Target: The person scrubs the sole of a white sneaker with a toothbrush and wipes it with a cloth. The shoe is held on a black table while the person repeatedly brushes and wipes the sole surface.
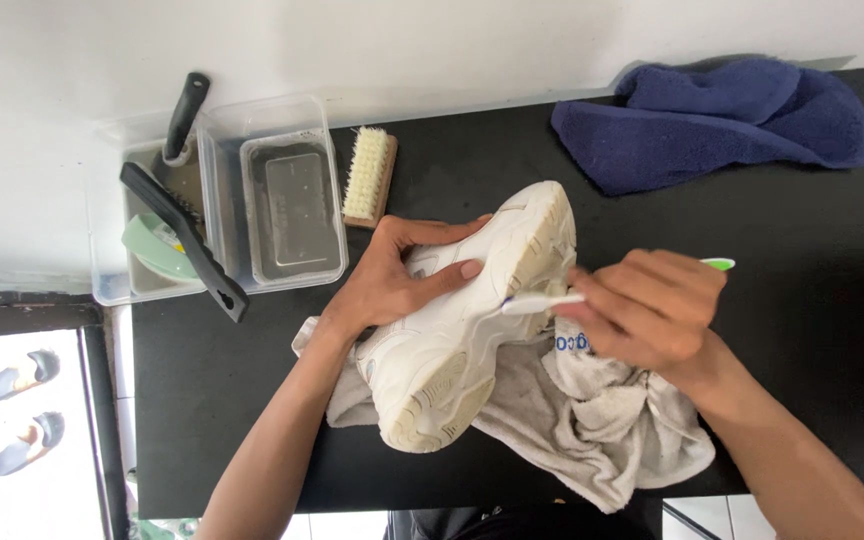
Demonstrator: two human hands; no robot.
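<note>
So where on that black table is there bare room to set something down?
The black table is bare along its right side, below the blue towel, and in the front left corner below the clear tubs. The middle is crowded: left hand on the white shoe, right hand with the toothbrush, grey cloth beneath.

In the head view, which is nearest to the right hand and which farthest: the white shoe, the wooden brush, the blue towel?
From the right hand:
1. White shoe, just left of it, under the toothbrush.
2. Blue towel, at the table's back right corner.
3. Wooden brush, back left, beside the clear tubs.
</note>
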